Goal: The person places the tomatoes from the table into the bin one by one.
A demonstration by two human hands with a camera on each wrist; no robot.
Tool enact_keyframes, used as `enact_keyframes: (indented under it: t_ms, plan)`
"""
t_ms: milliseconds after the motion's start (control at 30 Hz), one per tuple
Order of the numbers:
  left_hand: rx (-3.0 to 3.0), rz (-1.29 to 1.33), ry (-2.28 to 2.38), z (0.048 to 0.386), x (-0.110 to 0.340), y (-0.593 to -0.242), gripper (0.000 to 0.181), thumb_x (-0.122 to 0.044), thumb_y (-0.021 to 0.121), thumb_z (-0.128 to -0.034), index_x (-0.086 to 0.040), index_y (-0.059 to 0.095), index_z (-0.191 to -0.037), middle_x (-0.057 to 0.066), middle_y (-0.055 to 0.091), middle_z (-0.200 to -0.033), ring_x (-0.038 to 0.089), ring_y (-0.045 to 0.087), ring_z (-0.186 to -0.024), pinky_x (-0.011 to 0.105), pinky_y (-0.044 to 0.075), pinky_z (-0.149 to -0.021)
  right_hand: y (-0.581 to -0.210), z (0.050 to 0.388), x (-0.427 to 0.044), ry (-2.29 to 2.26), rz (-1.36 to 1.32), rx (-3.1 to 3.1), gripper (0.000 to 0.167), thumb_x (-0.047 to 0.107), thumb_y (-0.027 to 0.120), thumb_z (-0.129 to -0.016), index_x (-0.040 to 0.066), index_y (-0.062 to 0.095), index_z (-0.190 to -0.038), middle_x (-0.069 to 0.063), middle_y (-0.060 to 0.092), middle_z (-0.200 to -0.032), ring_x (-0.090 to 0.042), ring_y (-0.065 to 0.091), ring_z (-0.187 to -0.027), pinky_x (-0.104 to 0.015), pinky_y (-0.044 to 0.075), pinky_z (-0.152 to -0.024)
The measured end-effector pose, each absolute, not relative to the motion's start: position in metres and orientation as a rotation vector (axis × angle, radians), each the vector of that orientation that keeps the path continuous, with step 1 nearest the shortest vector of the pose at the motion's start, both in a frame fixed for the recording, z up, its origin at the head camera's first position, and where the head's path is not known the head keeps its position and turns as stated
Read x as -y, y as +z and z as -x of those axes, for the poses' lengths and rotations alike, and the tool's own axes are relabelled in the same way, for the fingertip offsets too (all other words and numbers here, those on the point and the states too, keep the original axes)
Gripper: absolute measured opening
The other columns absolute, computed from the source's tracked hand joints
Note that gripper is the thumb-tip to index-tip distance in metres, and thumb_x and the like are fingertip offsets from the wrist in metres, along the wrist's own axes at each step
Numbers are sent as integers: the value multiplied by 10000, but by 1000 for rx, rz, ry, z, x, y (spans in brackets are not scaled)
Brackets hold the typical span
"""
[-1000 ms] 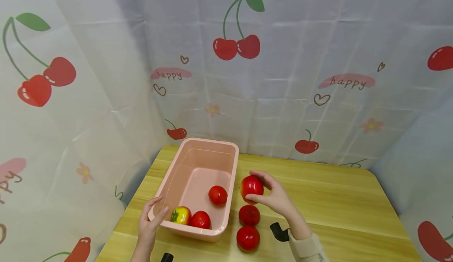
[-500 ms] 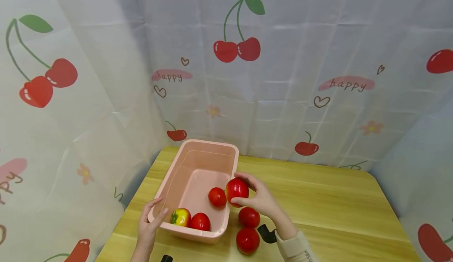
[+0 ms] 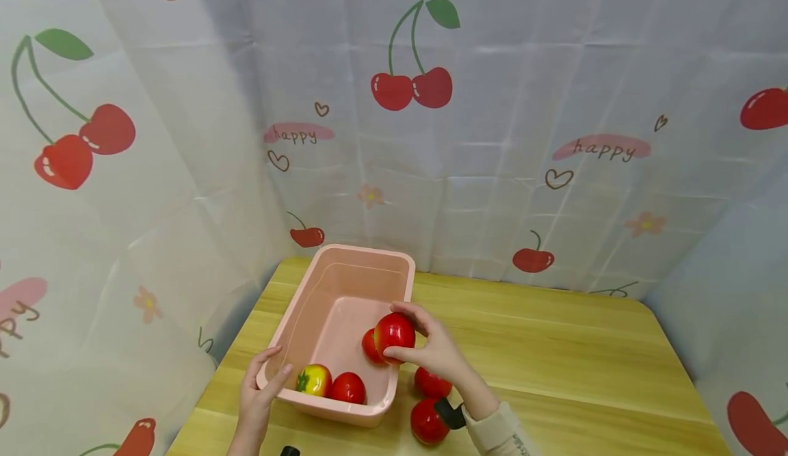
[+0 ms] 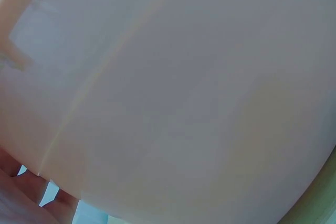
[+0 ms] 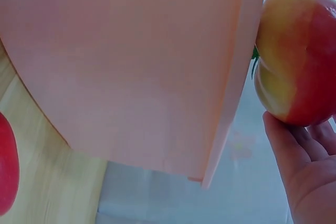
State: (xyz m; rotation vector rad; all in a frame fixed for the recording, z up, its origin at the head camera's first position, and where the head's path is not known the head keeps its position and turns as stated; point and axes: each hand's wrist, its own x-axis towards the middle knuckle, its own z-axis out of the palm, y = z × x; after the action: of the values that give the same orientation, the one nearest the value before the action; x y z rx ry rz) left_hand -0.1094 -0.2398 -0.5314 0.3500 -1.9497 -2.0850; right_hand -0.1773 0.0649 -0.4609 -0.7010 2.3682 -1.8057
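Note:
A shiny tomato (image 3: 395, 330), red with a yellow end and a bit of green leaf, is held by my right hand (image 3: 434, 351) above the right rim of the pink plastic bin (image 3: 310, 405). The right wrist view shows that tomato (image 5: 304, 56) up beside the rim, fingers (image 5: 286, 145) under it. My left hand (image 3: 255, 393) grips the bin's near left corner; in the left wrist view the bin wall covers most of the picture. Inside the bin lie a yellow-red tomato (image 3: 314, 380), a red tomato (image 3: 348, 388) and another red one (image 3: 371, 346), partly hidden by the held tomato.
Two red tomatoes stand on the wooden table (image 3: 554, 346) right of the bin: the farther tomato (image 3: 431, 382) and the nearer tomato (image 3: 427, 422), both partly covered by the black wrist mount (image 3: 451, 413). A cherry-print curtain (image 3: 480, 169) encloses the table's back and sides.
My right hand has carried the tomato left, from over the table beside the bin to above its right rim. The left hand stays on the bin's corner.

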Motion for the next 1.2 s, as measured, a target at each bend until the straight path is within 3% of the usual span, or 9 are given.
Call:
enact_keyframes:
  t_ms: [133, 367, 633, 733, 1000, 1200]
  plan:
    - [1960, -362, -2082, 108, 240, -532, 462, -44, 644, -875, 21, 445, -1287, -68, 426, -1276, 94, 351, -1188, 153, 341, -898, -463, 176, -58, -1810, 692, -2336, 660, 264, 810, -738, 246, 493, -1316, 76, 535, -1291, -144, 489, -1191, -402, 373, -1018]
    - [1939, -354, -2108, 108, 241, -533, 468, -35, 645, -870, 31, 437, -1284, -63, 437, -1265, 114, 284, -1233, 419, 224, -1003, -455, 171, -48, -1816, 680, -2300, 676, 145, 792, -754, 171, 464, -1344, 5, 528, -1311, -178, 482, -1202, -408, 363, -1026]
    - [1961, -369, -2088, 109, 240, -532, 460, -36, 638, -877, 23, 440, -1288, -80, 453, -1260, 97, 310, -1218, 194, 305, -916, -434, 160, -45, -1789, 734, -2279, 680, 95, 779, -758, 92, 449, -1353, -55, 525, -1321, -220, 488, -1212, -380, 374, -1020]
    - [1965, -365, -2081, 109, 240, -533, 454, -43, 640, -877, 15, 448, -1285, -74, 444, -1269, 98, 315, -1214, 203, 307, -918, -437, 160, -45, -1791, 764, -2280, 685, 98, 781, -758, 77, 445, -1354, -78, 519, -1330, -250, 476, -1230, -399, 367, -1024]
    - [1903, -201, -2074, 112, 244, -547, 405, -56, 631, -879, -58, 508, -1266, -7, 423, -1320, 94, 349, -1191, 227, 317, -906, -465, 172, -50, -1837, 725, -2288, 681, 183, 784, -770, 170, 447, -1361, -30, 495, -1361, -252, 445, -1257, -462, 327, -1044]
    - [1891, -144, -2080, 117, 250, -559, 422, -56, 623, -880, -75, 502, -1284, 22, 387, -1351, 99, 389, -1173, 151, 376, -869, -473, 178, -58, -1871, 710, -2339, 639, 270, 778, -776, 168, 481, -1332, -27, 516, -1342, -235, 468, -1235, -478, 345, -1028]
